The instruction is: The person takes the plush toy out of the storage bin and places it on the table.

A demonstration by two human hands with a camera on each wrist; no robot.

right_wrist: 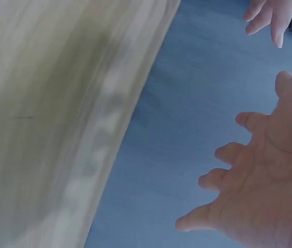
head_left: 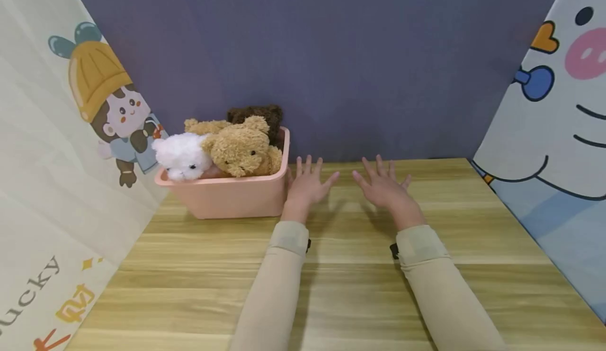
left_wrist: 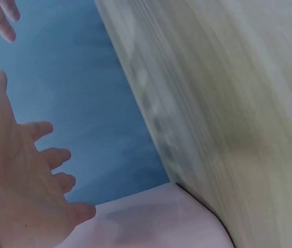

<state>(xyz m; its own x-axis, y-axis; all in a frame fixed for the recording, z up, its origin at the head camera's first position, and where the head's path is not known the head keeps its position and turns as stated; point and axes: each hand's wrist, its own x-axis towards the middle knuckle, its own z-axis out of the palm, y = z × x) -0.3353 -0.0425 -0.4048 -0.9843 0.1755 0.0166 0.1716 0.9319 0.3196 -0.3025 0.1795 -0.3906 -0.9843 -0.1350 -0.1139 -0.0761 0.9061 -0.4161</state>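
Both hands reach out over the wooden table with fingers spread and nothing in them. In the head view the left hand [head_left: 306, 187] is beside the right wall of a pink bin [head_left: 232, 198], its little finger close to that wall. The right hand [head_left: 384, 189] lies a short way to its right, thumb towards the other thumb. Inside the bin sit a white plush toy [head_left: 182, 156], a tan teddy bear [head_left: 241, 148] and a dark brown plush toy [head_left: 258, 114]. Another tan plush part [head_left: 205, 126] shows behind them. The wrist views show both palms bare.
The wooden table [head_left: 350, 298] ends at a blue-grey back panel [head_left: 355, 67]. White cloth with cartoon prints hangs on both sides, a child in a yellow hat [head_left: 101, 85] at left and a pink-snouted figure [head_left: 587, 53] at right.
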